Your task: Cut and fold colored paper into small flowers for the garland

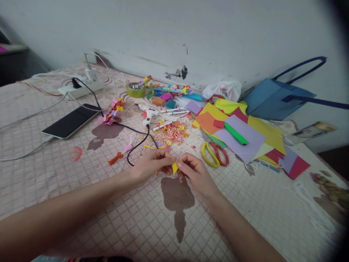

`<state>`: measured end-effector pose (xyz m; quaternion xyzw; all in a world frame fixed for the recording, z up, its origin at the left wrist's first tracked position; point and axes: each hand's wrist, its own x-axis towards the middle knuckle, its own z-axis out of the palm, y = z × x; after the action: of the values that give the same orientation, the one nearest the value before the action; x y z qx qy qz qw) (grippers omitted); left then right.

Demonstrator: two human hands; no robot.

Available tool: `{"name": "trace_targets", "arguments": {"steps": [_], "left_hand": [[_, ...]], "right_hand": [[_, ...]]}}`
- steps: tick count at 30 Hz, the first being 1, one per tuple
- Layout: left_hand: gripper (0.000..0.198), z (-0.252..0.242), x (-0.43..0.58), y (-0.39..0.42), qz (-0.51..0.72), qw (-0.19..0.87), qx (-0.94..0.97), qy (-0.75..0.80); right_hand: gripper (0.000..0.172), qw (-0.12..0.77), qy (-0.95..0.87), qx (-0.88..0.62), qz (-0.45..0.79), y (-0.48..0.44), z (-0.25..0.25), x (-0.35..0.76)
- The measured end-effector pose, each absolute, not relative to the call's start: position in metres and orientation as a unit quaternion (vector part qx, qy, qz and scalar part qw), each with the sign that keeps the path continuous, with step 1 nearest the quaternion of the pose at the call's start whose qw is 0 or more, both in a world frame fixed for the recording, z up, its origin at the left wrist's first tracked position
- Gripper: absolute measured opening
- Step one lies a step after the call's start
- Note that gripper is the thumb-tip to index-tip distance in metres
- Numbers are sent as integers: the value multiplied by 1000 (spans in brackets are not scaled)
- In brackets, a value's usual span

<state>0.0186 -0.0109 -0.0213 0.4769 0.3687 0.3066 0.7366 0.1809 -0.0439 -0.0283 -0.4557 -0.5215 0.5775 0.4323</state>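
A small piece of yellow paper (175, 168) is between the two hands, above the surface (122, 222). The left hand (152, 164) pinches its one side between thumb and curled fingers; the right hand (195, 173) has thumb and fingertips drawn together at the other edge. Just beyond the hands lie colourful paper scraps (174, 134), with a white glue gun (149, 114) farther off. Scissors (216, 154) with yellow and red handles lie near the right hand, beside overlapping coloured sheets (252, 140). Well beyond the left hand is a dark-screened device (72, 122).
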Motion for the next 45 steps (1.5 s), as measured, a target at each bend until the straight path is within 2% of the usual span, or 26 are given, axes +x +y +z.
{"name": "trace_targets", "arguments": {"steps": [5, 9, 19, 27, 31, 38, 45], "left_hand": [[36, -20, 19, -9, 274, 749, 477, 369], [31, -19, 17, -9, 223, 757, 505, 349], [23, -21, 17, -11, 208, 766, 521, 313], [24, -18, 16, -10, 211, 757, 531, 316], [26, -20, 15, -6, 280, 711, 534, 362], [26, -22, 13, -4, 278, 669, 591, 356], [26, -20, 14, -5, 272, 658, 601, 363]], "right_hand": [[16, 442, -517, -467, 565, -44, -29, 180], [17, 455, -500, -470, 568, -44, -30, 179], [18, 481, -458, -465, 586, -46, -30, 176], [20, 492, -469, -481, 553, -46, -30, 176], [21, 477, -489, -481, 550, -46, -29, 176], [39, 474, -474, -444, 594, -46, -25, 178], [23, 417, -527, -481, 563, -44, -24, 182]]}}
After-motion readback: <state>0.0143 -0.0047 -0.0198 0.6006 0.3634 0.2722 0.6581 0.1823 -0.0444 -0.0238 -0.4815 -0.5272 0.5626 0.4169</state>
